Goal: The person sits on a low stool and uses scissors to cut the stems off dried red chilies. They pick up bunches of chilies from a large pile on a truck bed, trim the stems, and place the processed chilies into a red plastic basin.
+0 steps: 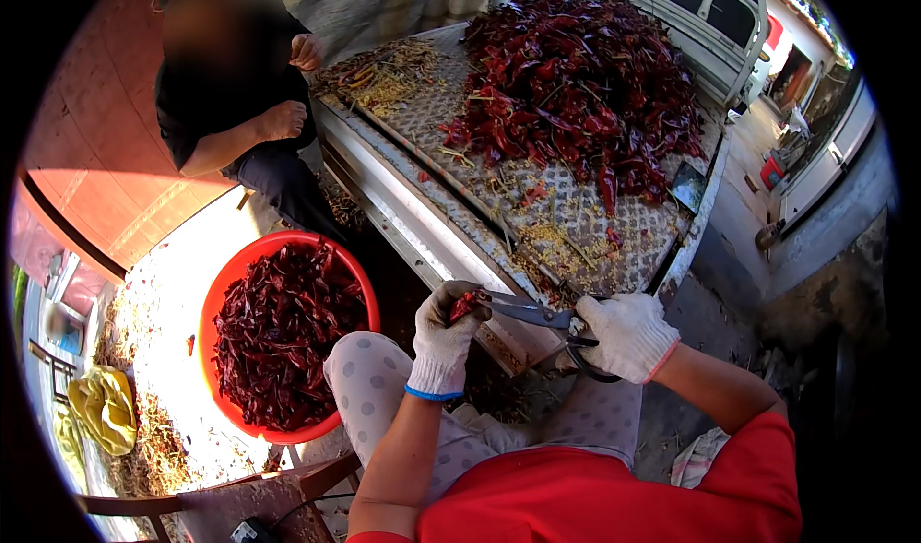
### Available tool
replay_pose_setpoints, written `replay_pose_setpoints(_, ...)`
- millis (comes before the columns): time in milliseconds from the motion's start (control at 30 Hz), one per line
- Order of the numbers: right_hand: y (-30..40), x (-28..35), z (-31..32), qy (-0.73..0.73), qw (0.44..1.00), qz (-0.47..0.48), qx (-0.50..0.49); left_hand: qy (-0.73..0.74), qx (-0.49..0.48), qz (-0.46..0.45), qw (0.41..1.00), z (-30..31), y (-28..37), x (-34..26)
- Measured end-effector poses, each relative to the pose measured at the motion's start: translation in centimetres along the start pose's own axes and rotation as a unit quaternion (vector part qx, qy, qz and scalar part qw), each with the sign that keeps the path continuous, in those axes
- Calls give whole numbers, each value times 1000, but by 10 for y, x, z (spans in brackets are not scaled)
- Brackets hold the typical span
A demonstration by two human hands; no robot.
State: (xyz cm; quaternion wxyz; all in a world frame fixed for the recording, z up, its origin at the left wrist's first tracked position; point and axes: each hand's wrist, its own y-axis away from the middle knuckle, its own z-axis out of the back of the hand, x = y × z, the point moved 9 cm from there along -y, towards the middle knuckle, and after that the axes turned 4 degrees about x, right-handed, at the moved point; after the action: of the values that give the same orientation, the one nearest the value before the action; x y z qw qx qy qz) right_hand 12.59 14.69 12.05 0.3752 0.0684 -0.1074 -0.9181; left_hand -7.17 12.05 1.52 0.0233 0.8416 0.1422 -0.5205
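My left hand (447, 341), in a soiled white knit glove with a blue cuff, pinches a dried red chili pepper (468, 305). My right hand (630, 336), gloved in white with a red cuff, grips the black handles of a pair of scissors (529, 313). The scissor blades point left, their tips right at the pepper; whether they touch it I cannot tell. Both hands are above the near corner of a truck bed (460, 219). Farther back on the bed lies a large heap of dried red chili peppers (568, 104).
Left of my knee stands a red plastic basin (370, 295) filled with dried chilies (288, 334). Beyond it a person (237, 104) in dark clothes sits beside the truck. Yellow seeds and stems (392, 75) litter the bed. A wooden chair (252, 503) is at lower left.
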Motion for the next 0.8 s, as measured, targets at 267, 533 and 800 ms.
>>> replay_pose_setpoints(267, -1, 2, -1, -7, 1000, -18, -1, -29, 10, -32, 999, 1, -1, -3)
replay_pose_setpoints(533, -5, 4, 0, 8, 1000, -14, 13, -78, -27, -19, 996, 5, -1, 0)
replay_pose_setpoints(800, -3, -10, -5, -40, 999, -23, -13, -27, -31, -11, 999, 6, -3, 2)
